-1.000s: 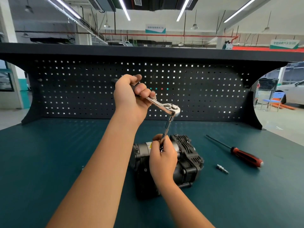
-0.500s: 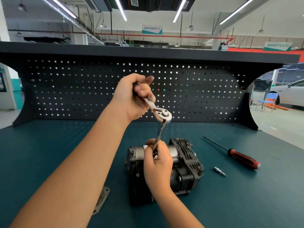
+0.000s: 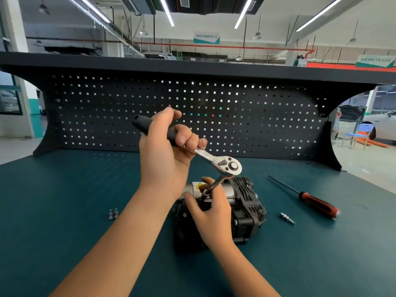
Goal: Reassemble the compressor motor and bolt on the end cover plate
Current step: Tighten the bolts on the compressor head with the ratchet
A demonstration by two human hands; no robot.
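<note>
Two small bolts [image 3: 113, 214] lay unfitted toward the workbench's [image 3: 64, 211] left edge, so bolting seemed unfinished: my left hand [image 3: 165, 155] gripped the ratchet [image 3: 229, 167], my right hand [image 3: 211, 213] pinched its extension [image 3: 211, 187] at the compressor motor [image 3: 246, 202].

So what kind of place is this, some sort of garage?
Probably a vehicle repair or training workshop: a workbench with a pegboard back, a left hand holding a ratchet wrench over a compressor, and a white car parked beyond on the right.

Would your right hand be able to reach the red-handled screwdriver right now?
Probably yes: the screwdriver lies unobstructed right of the compressor, though the right hand must first release the extension bar.
</note>
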